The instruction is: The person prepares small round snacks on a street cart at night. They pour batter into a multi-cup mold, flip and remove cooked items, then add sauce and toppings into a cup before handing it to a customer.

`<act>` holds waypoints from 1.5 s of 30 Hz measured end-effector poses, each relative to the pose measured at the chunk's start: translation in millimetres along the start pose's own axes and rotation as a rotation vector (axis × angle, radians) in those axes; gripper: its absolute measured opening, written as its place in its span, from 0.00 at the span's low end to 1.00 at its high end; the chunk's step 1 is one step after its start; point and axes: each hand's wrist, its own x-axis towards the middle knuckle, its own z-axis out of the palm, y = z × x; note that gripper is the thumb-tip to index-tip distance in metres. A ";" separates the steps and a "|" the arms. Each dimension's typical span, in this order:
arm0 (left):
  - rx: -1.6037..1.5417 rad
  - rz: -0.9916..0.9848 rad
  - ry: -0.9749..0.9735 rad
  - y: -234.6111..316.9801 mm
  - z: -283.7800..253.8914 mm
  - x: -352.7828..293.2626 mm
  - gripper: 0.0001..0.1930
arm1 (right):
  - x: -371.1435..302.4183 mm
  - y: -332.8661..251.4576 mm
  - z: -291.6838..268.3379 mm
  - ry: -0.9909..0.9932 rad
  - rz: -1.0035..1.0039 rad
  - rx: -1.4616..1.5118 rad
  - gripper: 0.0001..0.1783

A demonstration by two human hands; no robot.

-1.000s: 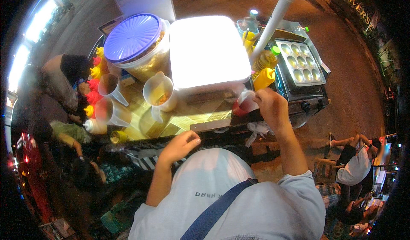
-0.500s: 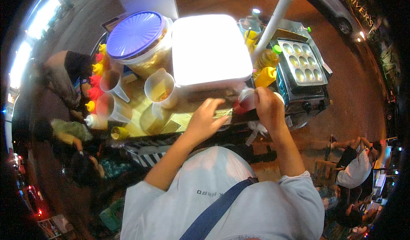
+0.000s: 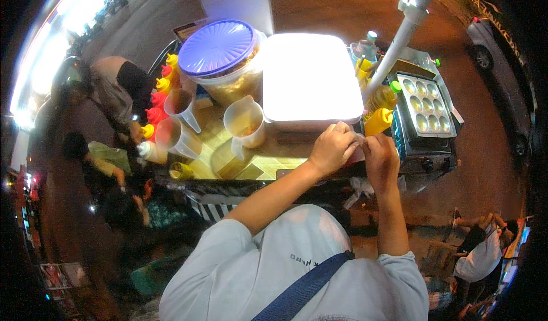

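Note:
My left hand (image 3: 332,148) and my right hand (image 3: 381,155) meet at the front right of the cart. Both have their fingers pinched on a thin translucent plastic piece (image 3: 359,140), its lower part pinkish between my hands. Whether it is a bag or a cup's rim I cannot make out, since my fingers cover most of it. Just beyond my right hand a yellow squeeze bottle (image 3: 378,121) leans. Behind my left hand stands a square container with a glowing white top (image 3: 311,75).
A purple-lidded tub (image 3: 217,47), a clear measuring jug (image 3: 245,118) with bits of food and several red and yellow squeeze bottles (image 3: 157,115) stand left. At right are a round-hollowed pan (image 3: 423,105) and a white pole (image 3: 402,38). People are beyond the cart's left side.
My left hand, apart with fingers spread before, has moved right to my right hand and closed on the translucent plastic. The whole view has shifted, so the cart appears farther right.

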 end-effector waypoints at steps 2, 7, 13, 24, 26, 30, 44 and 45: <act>-0.010 -0.009 0.007 -0.1 0.3 0.1 0.08 | -0.8 0.2 -2.2 0.023 0.028 0.031 0.05; 0.044 -0.007 -0.062 -6.1 -0.3 -1.9 0.11 | -2.0 -0.4 -2.8 0.123 0.055 0.061 0.08; 0.087 0.043 -0.015 -13.2 5.5 -6.1 0.09 | -0.9 6.7 -15.6 0.246 0.027 0.058 0.11; -0.017 0.016 -0.090 -19.8 -2.8 -17.0 0.31 | -13.7 11.4 -61.6 0.351 0.607 0.423 0.09; -0.254 -0.081 -0.052 -23.3 -20.4 -21.6 0.34 | -28.0 3.7 -58.5 0.233 0.596 0.537 0.10; -0.871 -0.379 -0.217 -17.1 -63.9 -27.1 0.32 | -43.9 -17.0 -35.2 0.034 0.360 0.487 0.08; -0.460 -0.795 -0.269 -3.0 -102.9 -72.5 0.10 | -27.6 59.9 -38.1 -0.168 0.227 0.080 0.39; -0.385 -0.748 -0.286 -4.3 -107.1 -77.0 0.11 | -27.0 64.4 -35.6 -0.211 0.246 0.143 0.40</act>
